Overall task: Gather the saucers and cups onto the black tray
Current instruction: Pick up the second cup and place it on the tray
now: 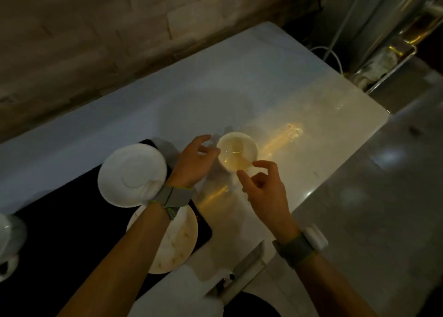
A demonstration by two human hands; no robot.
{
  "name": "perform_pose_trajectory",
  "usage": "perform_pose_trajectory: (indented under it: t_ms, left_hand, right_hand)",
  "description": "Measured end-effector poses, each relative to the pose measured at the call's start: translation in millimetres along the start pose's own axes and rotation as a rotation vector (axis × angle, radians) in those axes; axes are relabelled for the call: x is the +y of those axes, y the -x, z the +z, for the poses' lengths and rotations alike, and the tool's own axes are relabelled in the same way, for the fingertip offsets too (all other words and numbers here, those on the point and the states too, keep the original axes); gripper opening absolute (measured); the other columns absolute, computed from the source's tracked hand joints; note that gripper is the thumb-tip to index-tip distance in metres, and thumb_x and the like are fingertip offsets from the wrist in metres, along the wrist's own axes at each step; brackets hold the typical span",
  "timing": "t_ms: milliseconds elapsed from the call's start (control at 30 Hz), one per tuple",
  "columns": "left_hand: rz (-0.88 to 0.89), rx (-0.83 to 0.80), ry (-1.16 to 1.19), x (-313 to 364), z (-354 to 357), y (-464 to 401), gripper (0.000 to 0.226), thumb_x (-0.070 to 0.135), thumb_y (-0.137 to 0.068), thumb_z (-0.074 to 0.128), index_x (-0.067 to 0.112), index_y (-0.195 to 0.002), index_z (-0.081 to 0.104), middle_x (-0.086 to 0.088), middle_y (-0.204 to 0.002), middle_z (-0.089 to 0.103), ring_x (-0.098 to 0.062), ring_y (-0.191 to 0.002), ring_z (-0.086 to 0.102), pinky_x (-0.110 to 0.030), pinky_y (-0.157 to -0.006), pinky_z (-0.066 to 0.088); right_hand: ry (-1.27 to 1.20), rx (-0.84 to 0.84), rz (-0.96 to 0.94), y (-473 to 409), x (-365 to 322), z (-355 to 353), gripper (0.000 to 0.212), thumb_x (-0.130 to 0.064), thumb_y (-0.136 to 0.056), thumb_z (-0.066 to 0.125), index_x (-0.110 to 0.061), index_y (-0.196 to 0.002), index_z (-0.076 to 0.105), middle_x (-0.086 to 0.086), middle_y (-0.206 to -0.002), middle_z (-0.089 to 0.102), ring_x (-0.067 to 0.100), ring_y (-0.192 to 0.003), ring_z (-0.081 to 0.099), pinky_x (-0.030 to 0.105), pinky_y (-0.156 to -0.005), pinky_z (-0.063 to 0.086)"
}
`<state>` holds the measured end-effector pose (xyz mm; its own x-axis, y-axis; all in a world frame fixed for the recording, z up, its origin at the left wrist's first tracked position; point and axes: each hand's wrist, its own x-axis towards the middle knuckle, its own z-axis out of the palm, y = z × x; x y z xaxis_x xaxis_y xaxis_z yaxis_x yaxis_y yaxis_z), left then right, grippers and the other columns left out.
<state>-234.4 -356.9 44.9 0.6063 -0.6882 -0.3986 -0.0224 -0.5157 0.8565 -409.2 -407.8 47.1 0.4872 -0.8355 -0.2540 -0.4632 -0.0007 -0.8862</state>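
Head: cup (237,151) btwn open hands, off tray (60,232)

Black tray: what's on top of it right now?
On the black tray: a clean white saucer at its far end and a stained saucer near the right edge, partly covered by the left forearm. A white item sits at the frame's left edge, cut off.

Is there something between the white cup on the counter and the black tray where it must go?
Partly. The left hand and wrist lie between the cup and the black tray. The tray's near corner already holds two saucers, so the free dark area is further left. Nothing else blocks the way.
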Motion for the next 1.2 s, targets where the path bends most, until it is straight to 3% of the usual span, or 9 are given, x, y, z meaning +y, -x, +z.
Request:
perform_pose_trajectory:
  t_ms: [233, 300, 400, 533, 633, 767, 967, 1100, 1200]
  left_hand:
    - [-0.106, -0.062, 0.089, -6, 23, 6, 0.055, 0.023, -0.09, 0.061, 0.036, -0.14, 0.043, -0.01, -0.124, 0.061, -0.03, -0.105, 0.065, -0.051, -0.09, 0.056]
    - [-0.098, -0.068, 0.112, -9, 25, 8, 0.055, 0.019, -0.09, 0.06, 0.034, -0.14, 0.044, -0.008, -0.127, 0.061, -0.023, -0.103, 0.066, -0.04, -0.087, 0.058]
    - [-0.089, -0.045, 0.138, -5, 24, 11, 0.052, 0.013, -0.091, 0.059, 0.028, -0.139, 0.048, 0.0, -0.117, 0.06, -0.012, -0.093, 0.063, -0.017, -0.071, 0.054]
    - [-0.121, -0.014, 0.199, -6, 26, 12, 0.05, 0.019, -0.072, 0.061, 0.046, -0.114, 0.058, -0.007, -0.116, 0.068, -0.027, -0.1, 0.068, -0.048, -0.085, 0.059]
    - [-0.099, -0.011, 0.192, -9, 25, 15, 0.052, 0.017, -0.071, 0.059, 0.041, -0.117, 0.058, -0.01, -0.117, 0.068, -0.029, -0.103, 0.067, -0.049, -0.087, 0.058]
    - [-0.084, 0.014, 0.214, -9, 15, 30, 0.05, 0.014, -0.08, 0.058, 0.037, -0.124, 0.057, -0.01, -0.111, 0.071, -0.025, -0.097, 0.07, -0.046, -0.087, 0.059]
    - [-0.057, 0.1, 0.314, -18, -18, 55, 0.054, 0.004, -0.088, 0.055, 0.026, -0.137, 0.052, -0.009, -0.1, 0.071, -0.023, -0.087, 0.074, -0.032, -0.074, 0.062]
    - [-0.027, 0.195, 0.378, -30, -49, 81, 0.054, 0.004, -0.088, 0.056, 0.027, -0.136, 0.052, -0.017, -0.106, 0.07, -0.026, -0.085, 0.074, -0.037, -0.077, 0.062]
    - [-0.041, 0.266, 0.424, -40, -70, 102, 0.053, 0.004, -0.089, 0.057, 0.029, -0.135, 0.053, -0.016, -0.108, 0.069, -0.025, -0.083, 0.075, -0.029, -0.072, 0.062]
  right_hand:
    - [-0.087, -0.141, 0.259, 2, 15, 15, 0.037, -0.05, -0.089, 0.056, -0.026, -0.116, 0.045, 0.004, -0.083, 0.068, 0.013, -0.063, 0.065, 0.018, -0.051, 0.049]
    - [-0.146, -0.197, 0.29, -1, 18, 20, 0.033, -0.048, -0.092, 0.053, -0.024, -0.114, 0.052, 0.008, -0.085, 0.07, 0.016, -0.063, 0.064, 0.022, -0.053, 0.051]
    - [-0.209, -0.216, 0.308, -4, 20, 26, 0.03, -0.044, -0.095, 0.049, -0.022, -0.113, 0.057, 0.009, -0.08, 0.069, 0.017, -0.061, 0.063, 0.027, -0.052, 0.053]
    - [-0.291, -0.229, 0.32, -5, 17, 28, 0.031, -0.038, -0.098, 0.044, -0.014, -0.104, 0.062, 0.008, -0.074, 0.067, 0.014, -0.055, 0.062, 0.028, -0.052, 0.052]
    - [-0.213, -0.202, 0.268, -3, 18, 29, 0.034, -0.033, -0.1, 0.042, -0.008, -0.1, 0.065, 0.006, -0.071, 0.066, 0.013, -0.054, 0.06, 0.028, -0.053, 0.051]
    - [-0.093, -0.17, 0.134, 4, 18, 35, 0.029, -0.034, -0.1, 0.043, -0.019, -0.09, 0.066, 0.003, -0.068, 0.069, 0.01, -0.053, 0.061, 0.026, -0.053, 0.053]
    - [-0.058, -0.222, -0.026, 20, 2, 54, 0.026, -0.032, -0.099, 0.047, -0.021, -0.083, 0.064, 0.003, -0.063, 0.069, 0.008, -0.05, 0.061, 0.017, -0.049, 0.049]
    - [-0.041, -0.285, -0.099, 37, -14, 77, 0.026, -0.031, -0.099, 0.047, -0.025, -0.079, 0.063, -0.001, -0.058, 0.068, 0.007, -0.046, 0.059, 0.016, -0.049, 0.048]
    - [-0.057, -0.34, -0.086, 52, -23, 96, 0.027, -0.03, -0.098, 0.048, -0.019, -0.083, 0.067, -0.001, -0.059, 0.068, 0.007, -0.047, 0.059, 0.017, -0.05, 0.049]
